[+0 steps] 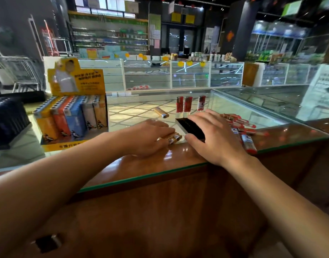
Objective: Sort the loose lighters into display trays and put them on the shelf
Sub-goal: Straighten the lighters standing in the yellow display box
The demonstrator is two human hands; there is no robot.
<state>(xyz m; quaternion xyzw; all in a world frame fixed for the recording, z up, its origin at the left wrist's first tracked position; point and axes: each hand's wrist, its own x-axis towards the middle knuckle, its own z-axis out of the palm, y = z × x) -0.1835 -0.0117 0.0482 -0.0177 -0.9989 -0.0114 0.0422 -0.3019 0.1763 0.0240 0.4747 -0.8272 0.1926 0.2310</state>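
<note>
At a glass-topped wooden shop counter point(178, 175), a person's left hand point(147, 136) lies flat, fingers nearly straight, pressing two gold lighters point(174, 139) to corral them. The right hand point(214, 135), loosely spread, rests on a black slotted display tray point(189, 125), probably steadying it; three red lighters point(188, 107) stand at its 12 o'clock end. Loose red lighters point(243, 131) wait at 3 o'clock (one gold stray point(161, 112) at 11).

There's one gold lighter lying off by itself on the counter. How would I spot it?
Start at the glass counter and find the three red lighters standing upright in the black tray. Just left of them lies the gold lighter, alone, flat on the glass, beyond the left hand.
</note>
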